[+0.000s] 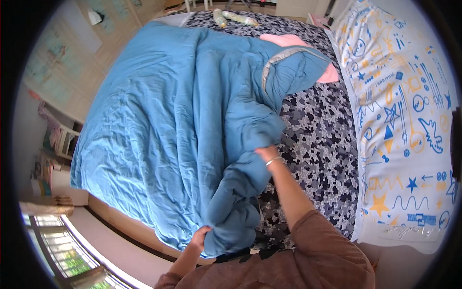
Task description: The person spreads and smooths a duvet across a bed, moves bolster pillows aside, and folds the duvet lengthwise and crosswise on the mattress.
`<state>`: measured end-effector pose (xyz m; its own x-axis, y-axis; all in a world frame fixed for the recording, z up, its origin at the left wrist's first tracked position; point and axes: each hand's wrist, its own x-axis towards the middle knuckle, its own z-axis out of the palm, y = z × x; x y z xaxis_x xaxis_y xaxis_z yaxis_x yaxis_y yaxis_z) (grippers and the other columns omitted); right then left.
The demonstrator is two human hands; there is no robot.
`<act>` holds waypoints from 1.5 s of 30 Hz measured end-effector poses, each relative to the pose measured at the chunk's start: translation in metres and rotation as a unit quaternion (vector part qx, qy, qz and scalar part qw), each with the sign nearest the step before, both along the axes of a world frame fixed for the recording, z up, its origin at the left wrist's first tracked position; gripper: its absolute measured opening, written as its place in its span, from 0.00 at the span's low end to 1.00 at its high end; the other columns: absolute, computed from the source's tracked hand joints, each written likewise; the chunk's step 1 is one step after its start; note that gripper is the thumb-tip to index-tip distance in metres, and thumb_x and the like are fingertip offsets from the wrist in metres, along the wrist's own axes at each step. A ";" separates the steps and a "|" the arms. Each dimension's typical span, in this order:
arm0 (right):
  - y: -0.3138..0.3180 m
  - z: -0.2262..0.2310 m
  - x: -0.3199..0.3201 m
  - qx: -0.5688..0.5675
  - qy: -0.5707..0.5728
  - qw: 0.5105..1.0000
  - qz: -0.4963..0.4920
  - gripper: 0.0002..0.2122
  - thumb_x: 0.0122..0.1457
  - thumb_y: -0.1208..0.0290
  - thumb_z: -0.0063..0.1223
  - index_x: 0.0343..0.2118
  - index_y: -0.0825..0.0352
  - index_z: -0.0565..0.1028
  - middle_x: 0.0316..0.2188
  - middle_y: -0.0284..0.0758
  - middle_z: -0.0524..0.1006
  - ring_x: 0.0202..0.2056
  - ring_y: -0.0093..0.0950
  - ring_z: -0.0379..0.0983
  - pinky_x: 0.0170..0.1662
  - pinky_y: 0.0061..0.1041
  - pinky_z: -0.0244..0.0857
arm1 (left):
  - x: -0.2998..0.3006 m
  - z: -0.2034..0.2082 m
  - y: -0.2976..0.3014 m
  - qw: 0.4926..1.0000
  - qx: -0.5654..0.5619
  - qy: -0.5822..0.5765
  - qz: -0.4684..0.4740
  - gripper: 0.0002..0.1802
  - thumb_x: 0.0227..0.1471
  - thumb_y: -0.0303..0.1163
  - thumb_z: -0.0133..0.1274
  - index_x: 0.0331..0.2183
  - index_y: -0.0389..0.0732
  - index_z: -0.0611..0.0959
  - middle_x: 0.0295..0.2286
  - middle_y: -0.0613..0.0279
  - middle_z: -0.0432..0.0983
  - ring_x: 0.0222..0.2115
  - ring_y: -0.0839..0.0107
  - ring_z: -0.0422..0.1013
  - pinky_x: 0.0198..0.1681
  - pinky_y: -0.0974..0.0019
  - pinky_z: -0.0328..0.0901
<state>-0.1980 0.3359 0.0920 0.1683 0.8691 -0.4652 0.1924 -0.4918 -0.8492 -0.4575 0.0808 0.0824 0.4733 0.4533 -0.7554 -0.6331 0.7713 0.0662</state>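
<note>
A large blue quilt [159, 111] lies rumpled across the left and middle of the bed, its right side bunched into thick folds. My left hand [201, 236] grips the quilt's edge close to my body, fingers closed on the cloth. Farther forward and to the right, my right hand [268, 155], with a pale bangle at the wrist, is closed on another bunched fold. The fingertips of both hands are partly hidden by the fabric. At the far right, a corner of the quilt is turned over, showing a grey trim band [269, 67].
A black, grey and white patterned sheet [317, 139] covers the bed. Pink cloth [329, 73] lies under the quilt's far corner. Two pale bolsters [240, 18] rest at the far end. A white printed cover [399, 130] stands along the right; a window [67, 248] is at lower left.
</note>
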 end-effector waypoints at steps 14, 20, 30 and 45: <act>0.022 0.354 0.422 0.460 -0.456 0.672 -0.358 0.25 0.37 0.57 0.51 0.35 0.73 0.65 0.34 0.44 0.67 0.38 0.35 0.62 0.40 0.25 0.53 | 0.380 0.163 0.044 0.869 0.269 -0.079 -0.408 0.23 0.37 0.39 0.45 0.37 0.36 0.67 0.34 0.58 0.65 0.34 0.69 0.62 0.37 0.71 0.57; -0.005 0.152 0.513 0.304 -0.501 0.806 -0.086 0.31 0.41 0.57 0.49 0.42 0.76 0.55 0.40 0.48 0.60 0.43 0.36 0.56 0.45 0.27 0.48 | 0.478 0.028 0.056 0.762 0.511 0.132 -0.376 0.22 0.36 0.37 0.46 0.35 0.35 0.68 0.33 0.54 0.66 0.33 0.68 0.63 0.35 0.70 0.58; -0.268 -0.158 0.496 -0.097 -0.369 0.924 0.005 0.24 0.37 0.55 0.49 0.35 0.67 0.64 0.31 0.46 0.67 0.34 0.38 0.63 0.38 0.28 0.57 | 0.309 -0.117 0.008 0.511 0.521 0.317 -0.606 0.09 0.34 0.32 0.42 0.20 0.37 0.73 0.20 0.52 0.69 0.25 0.60 0.66 0.28 0.62 0.60; -0.307 -0.095 0.407 -0.175 -0.428 0.876 0.140 0.31 0.36 0.58 0.48 0.44 0.68 0.53 0.42 0.50 0.57 0.43 0.43 0.54 0.45 0.32 0.50 | 0.163 -0.197 -0.111 0.437 0.277 0.447 -0.730 0.09 0.33 0.31 0.43 0.21 0.39 0.75 0.24 0.56 0.70 0.28 0.64 0.67 0.29 0.64 0.61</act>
